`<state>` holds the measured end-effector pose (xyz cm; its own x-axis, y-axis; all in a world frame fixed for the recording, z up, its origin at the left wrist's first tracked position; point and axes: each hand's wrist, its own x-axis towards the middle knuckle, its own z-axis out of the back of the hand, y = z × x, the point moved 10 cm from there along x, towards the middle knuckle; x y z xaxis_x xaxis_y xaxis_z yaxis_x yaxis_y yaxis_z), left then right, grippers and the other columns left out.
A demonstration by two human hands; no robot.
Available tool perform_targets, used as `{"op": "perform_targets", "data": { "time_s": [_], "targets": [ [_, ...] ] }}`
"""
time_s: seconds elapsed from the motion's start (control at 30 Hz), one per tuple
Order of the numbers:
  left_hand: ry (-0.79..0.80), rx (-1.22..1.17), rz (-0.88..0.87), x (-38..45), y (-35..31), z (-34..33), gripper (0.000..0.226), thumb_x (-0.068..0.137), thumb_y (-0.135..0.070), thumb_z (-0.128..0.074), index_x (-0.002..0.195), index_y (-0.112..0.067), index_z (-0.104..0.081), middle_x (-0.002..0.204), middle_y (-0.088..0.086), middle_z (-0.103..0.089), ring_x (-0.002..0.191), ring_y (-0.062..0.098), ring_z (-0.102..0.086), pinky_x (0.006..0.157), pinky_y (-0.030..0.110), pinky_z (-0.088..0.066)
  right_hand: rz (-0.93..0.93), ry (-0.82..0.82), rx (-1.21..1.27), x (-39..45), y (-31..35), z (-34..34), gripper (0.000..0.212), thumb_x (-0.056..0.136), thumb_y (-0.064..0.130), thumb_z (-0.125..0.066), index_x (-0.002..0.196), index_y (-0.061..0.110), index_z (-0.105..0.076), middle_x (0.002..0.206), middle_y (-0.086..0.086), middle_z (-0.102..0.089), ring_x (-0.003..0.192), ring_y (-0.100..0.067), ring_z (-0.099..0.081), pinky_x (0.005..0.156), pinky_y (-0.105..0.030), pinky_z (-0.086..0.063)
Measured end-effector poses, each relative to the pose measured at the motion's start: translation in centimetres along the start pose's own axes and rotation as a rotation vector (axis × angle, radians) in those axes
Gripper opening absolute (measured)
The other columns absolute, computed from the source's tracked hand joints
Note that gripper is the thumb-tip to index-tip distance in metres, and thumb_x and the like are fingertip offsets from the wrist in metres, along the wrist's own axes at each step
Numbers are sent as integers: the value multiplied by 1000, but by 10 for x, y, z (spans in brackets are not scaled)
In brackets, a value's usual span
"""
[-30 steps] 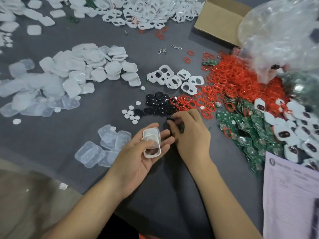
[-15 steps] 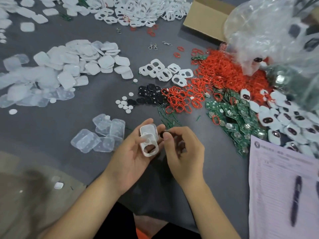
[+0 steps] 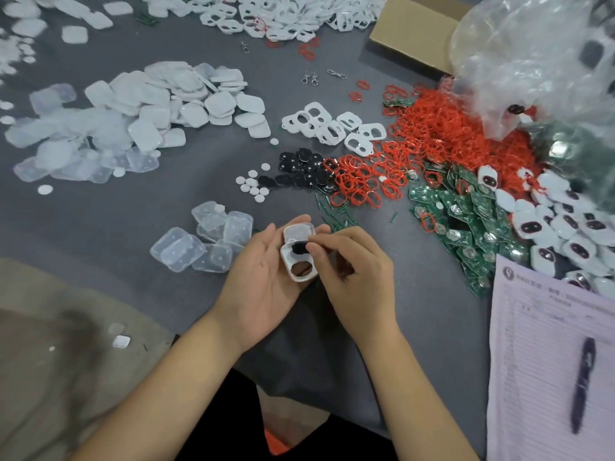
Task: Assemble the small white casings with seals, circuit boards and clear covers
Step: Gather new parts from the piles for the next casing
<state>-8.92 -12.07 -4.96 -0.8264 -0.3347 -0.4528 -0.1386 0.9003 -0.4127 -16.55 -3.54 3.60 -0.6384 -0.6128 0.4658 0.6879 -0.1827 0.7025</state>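
Observation:
My left hand (image 3: 263, 277) lies palm up and holds a white casing (image 3: 293, 272) with a clear cover (image 3: 299, 231) stacked behind it. My right hand (image 3: 349, 261) pinches a small black pad (image 3: 298, 248) and sets it against the casing's upper opening. On the grey table lie a pile of black pads (image 3: 301, 168), red ring seals (image 3: 429, 134), green circuit boards (image 3: 466, 221), empty white casings (image 3: 332, 128) and clear covers (image 3: 206, 241).
A large heap of white and clear covers (image 3: 133, 118) lies at the left. Finished casings (image 3: 572, 227) sit at the right under a plastic bag (image 3: 539, 61). A cardboard box (image 3: 412, 28) stands behind. A paper sheet (image 3: 539, 361) with a pen (image 3: 582, 384) lies front right.
My right hand picked a black pad from the pile, drew back toward me and brought it onto the casing in my left hand. The left hand kept hold of the casing.

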Motion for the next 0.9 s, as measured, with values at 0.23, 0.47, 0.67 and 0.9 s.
{"op": "perform_targets", "data": {
  "time_s": [0.23,0.47,0.67,0.9],
  "targets": [
    [-46,2,12,3,-1,3,53,110,-37,-31,144,-3,-53,137,22,-64,122,28,-66,109,41,-50,-87,-70,-57,9,-9,6,10,98,17,-68,94,14,-76,89,6,-65,75,-10,-60,68,-28,-49],
    [-58,-40,17,7,-1,6,54,110,-40,-29,137,-3,-58,133,25,-67,123,35,-67,104,43,-50,-260,-131,-459,46,-39,7,17,99,40,-63,109,34,-75,102,9,-64,104,-17,-59,64,-29,-40],
    [-44,-46,18,5,-1,6,54,110,-41,-29,136,-4,-58,134,23,-67,125,35,-66,102,42,-50,-296,8,-579,60,-57,-9,21,101,43,-59,110,33,-75,107,9,-63,109,-17,-55,67,-28,-32],
    [-44,-36,8,4,-2,4,53,110,-41,-29,141,-5,-55,135,24,-66,128,36,-63,103,42,-50,-155,-190,-251,50,-32,12,10,100,20,-67,103,17,-76,98,5,-65,90,-10,-60,70,-27,-45]
  ]
}}
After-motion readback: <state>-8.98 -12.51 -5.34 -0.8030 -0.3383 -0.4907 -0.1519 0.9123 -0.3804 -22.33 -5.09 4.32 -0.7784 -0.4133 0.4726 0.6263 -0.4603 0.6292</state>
